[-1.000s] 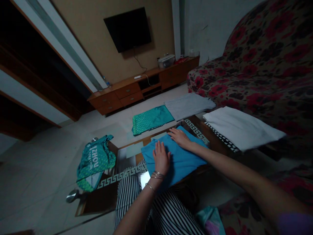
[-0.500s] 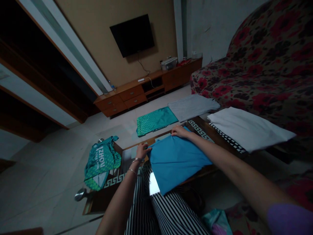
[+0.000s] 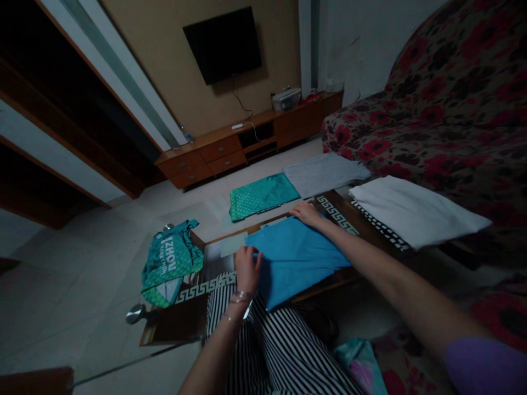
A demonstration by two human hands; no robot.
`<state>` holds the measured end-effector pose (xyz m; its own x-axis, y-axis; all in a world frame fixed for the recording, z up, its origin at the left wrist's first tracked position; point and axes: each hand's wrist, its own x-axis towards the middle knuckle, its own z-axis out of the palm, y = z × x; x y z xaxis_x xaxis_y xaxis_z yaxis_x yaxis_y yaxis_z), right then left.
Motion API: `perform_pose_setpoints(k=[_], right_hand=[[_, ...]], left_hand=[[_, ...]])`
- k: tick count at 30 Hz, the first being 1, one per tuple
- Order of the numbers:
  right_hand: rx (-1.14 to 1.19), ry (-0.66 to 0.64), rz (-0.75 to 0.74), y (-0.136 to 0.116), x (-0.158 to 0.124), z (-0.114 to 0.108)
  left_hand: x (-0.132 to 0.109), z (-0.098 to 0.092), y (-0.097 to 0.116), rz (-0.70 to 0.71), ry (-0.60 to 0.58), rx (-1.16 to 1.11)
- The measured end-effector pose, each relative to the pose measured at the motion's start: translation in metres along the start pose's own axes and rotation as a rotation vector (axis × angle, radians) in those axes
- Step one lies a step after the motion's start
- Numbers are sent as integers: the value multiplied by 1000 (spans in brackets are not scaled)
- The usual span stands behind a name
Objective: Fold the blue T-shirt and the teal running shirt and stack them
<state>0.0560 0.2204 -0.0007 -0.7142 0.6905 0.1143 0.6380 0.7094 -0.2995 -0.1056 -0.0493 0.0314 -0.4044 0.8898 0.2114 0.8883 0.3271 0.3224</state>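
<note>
A blue garment (image 3: pixel 302 260) is spread on the glass-topped coffee table (image 3: pixel 341 216), its near edge by my knees. My left hand (image 3: pixel 248 267) is at its left edge, fingers bent and thumb apart, with no cloth visibly gripped. At the far edge my right hand (image 3: pixel 307 214) has its fingers closed on the fabric; the fingertips are partly hidden. Left of the garment, a crumpled green printed bag (image 3: pixel 171 263) with white lettering sits on the table's end. My legs in black-and-white striped trousers (image 3: pixel 288 348) are below.
A folded green patterned garment (image 3: pixel 263 196) and a grey garment (image 3: pixel 325 174) lie beyond the table. White folded cloth (image 3: pixel 415 211) rests at the right. A floral sofa (image 3: pixel 424 131) stands on the right, and a wooden TV cabinet (image 3: pixel 222 153) against the wall.
My left hand has let go of the garment's far left corner and come nearer me along its left edge. The corner now lies flat. My right hand stays at the far edge.
</note>
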Motion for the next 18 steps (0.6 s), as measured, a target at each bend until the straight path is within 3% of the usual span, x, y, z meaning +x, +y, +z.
perform_pose_setpoints(k=[3, 5, 7, 9, 13, 18], right_hand=[[32, -4, -130, -21, 5, -1], [63, 7, -240, -48, 10, 3], [100, 0, -342, -82, 16, 9], [105, -27, -392, -118, 23, 16], [12, -121, -346, -172, 38, 30], [-12, -148, -314, -191, 51, 45]], left_hand=[[-70, -10, 17, 228, -117, -20], [-107, -9, 22, 254, -146, -20], [-129, -5, 24, 229, -130, -15], [-137, 0, 23, 190, -92, -19], [-135, 5, 22, 150, -35, -61], [-134, 4, 20, 148, -56, -94]])
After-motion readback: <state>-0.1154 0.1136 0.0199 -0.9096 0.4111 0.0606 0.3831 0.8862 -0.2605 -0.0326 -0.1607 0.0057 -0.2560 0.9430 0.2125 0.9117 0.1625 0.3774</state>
